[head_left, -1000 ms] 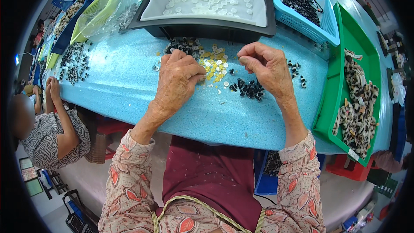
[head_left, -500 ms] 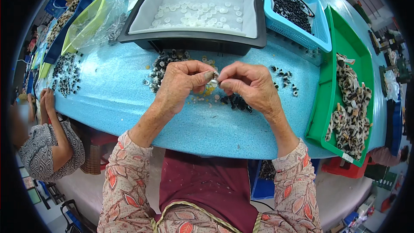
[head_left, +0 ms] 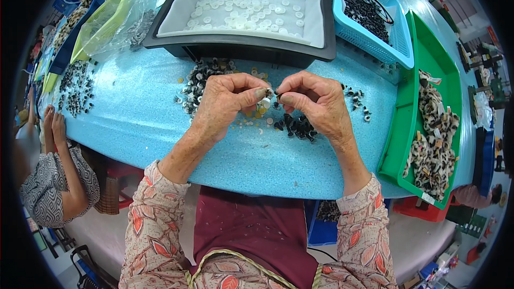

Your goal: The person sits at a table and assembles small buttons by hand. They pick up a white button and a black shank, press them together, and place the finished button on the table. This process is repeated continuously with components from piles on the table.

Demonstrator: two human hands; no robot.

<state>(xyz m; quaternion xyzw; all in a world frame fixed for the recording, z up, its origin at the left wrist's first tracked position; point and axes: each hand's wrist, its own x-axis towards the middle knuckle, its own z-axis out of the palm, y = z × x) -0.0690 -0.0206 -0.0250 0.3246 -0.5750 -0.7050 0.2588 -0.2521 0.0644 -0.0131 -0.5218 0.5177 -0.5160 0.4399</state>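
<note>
Above the middle of the blue table my left hand [head_left: 222,99] pinches a small white disc [head_left: 266,103] between thumb and fingertips. Just to its right, the thumb and index finger of my right hand [head_left: 318,101] close on a small black piece [head_left: 278,98], mostly hidden by the fingertips. A narrow gap separates the two hands. Behind my left hand lies a heap of black and white round pieces [head_left: 201,83]. Yellow and pale discs [head_left: 261,111] are scattered under the hands. A cluster of black stemmed pieces [head_left: 297,126] lies below my right hand.
A black tray [head_left: 241,51], lined in white, holds white discs [head_left: 251,15] at the back. Beside it stand a light-blue basket [head_left: 399,48] of black pieces and a green crate [head_left: 399,128] with spotted plush. More black pieces [head_left: 77,88] lie left, near another person's hands [head_left: 53,126].
My right hand has drawn slightly to the right, away from my left fingertips, and a gap now shows between them. My left hand keeps its pinch. The view has shifted a little.
</note>
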